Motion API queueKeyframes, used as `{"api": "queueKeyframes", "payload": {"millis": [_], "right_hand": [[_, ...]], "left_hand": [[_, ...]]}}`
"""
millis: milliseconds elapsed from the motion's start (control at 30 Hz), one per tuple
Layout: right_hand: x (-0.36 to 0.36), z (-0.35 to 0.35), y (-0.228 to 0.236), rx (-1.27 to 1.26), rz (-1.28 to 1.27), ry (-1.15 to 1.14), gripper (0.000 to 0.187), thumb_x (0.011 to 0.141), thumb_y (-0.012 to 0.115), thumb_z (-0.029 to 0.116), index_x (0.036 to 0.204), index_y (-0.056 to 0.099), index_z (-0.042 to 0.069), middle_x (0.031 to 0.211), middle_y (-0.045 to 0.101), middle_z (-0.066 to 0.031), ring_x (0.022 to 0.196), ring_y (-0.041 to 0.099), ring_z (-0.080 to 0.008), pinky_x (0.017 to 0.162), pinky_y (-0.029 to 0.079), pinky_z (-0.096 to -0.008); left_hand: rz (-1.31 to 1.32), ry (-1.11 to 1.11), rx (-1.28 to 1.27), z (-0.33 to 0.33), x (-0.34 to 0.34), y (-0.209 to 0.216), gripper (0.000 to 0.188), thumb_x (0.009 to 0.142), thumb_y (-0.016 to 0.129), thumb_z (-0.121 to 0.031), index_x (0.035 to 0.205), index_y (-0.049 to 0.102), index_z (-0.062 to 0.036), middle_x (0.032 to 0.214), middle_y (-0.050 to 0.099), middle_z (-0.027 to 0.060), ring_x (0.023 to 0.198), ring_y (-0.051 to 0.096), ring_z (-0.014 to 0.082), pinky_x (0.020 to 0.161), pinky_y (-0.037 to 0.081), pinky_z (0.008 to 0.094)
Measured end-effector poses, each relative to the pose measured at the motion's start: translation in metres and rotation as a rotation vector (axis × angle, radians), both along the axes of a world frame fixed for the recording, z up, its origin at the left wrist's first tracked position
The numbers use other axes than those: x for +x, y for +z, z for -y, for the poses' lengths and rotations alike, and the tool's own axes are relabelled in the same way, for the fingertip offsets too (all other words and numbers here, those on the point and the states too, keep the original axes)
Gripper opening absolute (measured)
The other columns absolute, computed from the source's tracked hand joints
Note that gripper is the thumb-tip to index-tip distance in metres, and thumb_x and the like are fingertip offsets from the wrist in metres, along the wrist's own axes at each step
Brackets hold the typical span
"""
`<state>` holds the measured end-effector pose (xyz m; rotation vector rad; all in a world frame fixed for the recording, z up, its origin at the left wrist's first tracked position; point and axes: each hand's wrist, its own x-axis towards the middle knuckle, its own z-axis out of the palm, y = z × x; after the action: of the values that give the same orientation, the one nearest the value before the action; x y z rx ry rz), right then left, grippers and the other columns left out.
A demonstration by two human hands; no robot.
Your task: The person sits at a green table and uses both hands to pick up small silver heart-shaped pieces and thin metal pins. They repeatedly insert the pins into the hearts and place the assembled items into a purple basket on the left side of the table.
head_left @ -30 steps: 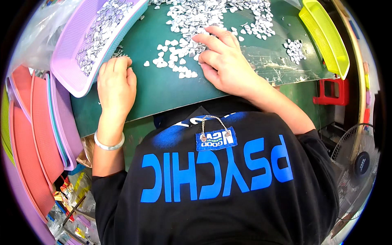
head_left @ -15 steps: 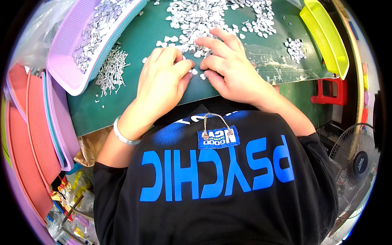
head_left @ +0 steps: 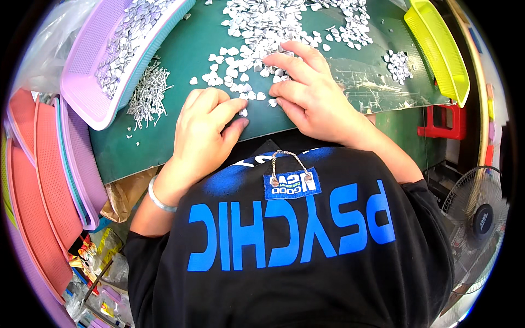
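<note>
A heap of small silver heart-shaped pieces point(head_left: 262, 27) spreads over the green tabletop. My left hand point(head_left: 205, 123) is at the near left of the heap. Its thumb and index finger close on one small heart piece point(head_left: 243, 112), while the other fingers curl under. My right hand point(head_left: 314, 90) rests at the heap's near right side with its fingers spread, the fingertips among the hearts. One loose heart point(head_left: 272, 102) lies by the right thumb and index fingertips. A few more hearts point(head_left: 251, 95) lie in a short row between the hands.
A purple basket point(head_left: 82, 82) of silver pieces stands at left, beside a pile of small metal pins point(head_left: 149, 95). At right are a small heart cluster point(head_left: 397, 66), a yellow-green basket point(head_left: 437, 54), a red stool point(head_left: 445, 121) and a fan point(head_left: 481, 218). Stacked baskets point(head_left: 54, 180) stand at lower left.
My left hand has drawn left and toward my body, carrying a heart piece and uncovering hearts on the table. My right hand has stayed nearly in place.
</note>
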<state>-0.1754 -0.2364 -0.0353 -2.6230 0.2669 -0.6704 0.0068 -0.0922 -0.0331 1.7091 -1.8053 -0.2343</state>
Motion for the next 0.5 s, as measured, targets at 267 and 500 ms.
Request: {"api": "queueKeyframes", "payload": {"millis": [267, 500], "right_hand": [[0.008, -0.003, 0.002, -0.04, -0.055, 0.049, 0.009, 0.078, 0.069, 0.01, 0.086, 0.069, 0.006, 0.128, 0.055, -0.0124, 0.13, 0.04, -0.0366, 0.106, 0.033, -0.0556], [0.014, -0.002, 0.0, -0.035, -0.028, 0.037, 0.01, 0.078, 0.069, 0.011, 0.086, 0.069, 0.005, 0.126, 0.056, -0.0119, 0.129, 0.041, -0.036, 0.105, 0.033, -0.0554]], "left_hand": [[0.019, 0.073, -0.058, 0.003, 0.001, -0.003, 0.02, 0.072, 0.075, -0.003, 0.091, 0.07, -0.0068, 0.082, 0.057, 0.0054, 0.078, 0.055, 0.0254, 0.069, 0.046, 0.0366], [0.017, 0.098, -0.085, 0.0, 0.004, -0.005, 0.016, 0.072, 0.073, -0.001, 0.087, 0.07, -0.0063, 0.08, 0.057, 0.0051, 0.078, 0.056, 0.0257, 0.069, 0.046, 0.0364]]}}
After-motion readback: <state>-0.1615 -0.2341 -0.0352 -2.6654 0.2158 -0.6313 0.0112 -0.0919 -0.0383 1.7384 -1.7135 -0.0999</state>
